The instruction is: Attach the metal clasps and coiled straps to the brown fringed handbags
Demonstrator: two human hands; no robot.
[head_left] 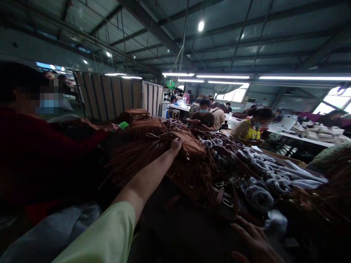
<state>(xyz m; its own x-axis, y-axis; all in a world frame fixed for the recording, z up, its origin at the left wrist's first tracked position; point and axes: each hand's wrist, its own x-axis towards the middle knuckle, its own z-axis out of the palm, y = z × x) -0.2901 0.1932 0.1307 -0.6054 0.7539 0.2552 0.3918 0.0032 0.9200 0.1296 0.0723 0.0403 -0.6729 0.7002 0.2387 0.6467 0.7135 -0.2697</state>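
My left hand, arm stretched far forward, has its fingers curled on the edge of a brown fringed bag lying on a heap of similar bags. Long brown fringe spreads out to the left of that hand. At the lower right, my right hand is low over the dark table, fingers extended and holding nothing that I can see. Just beyond it lies a brown strap with a metal clasp. Close by is a strap coil wrapped in clear plastic.
More brown bags are stacked at the back left. Several plastic-wrapped coils and loose straps cover the right side. A co-worker in a dark red sleeve stands at the left, near a green piece. Other people sit beyond the heap.
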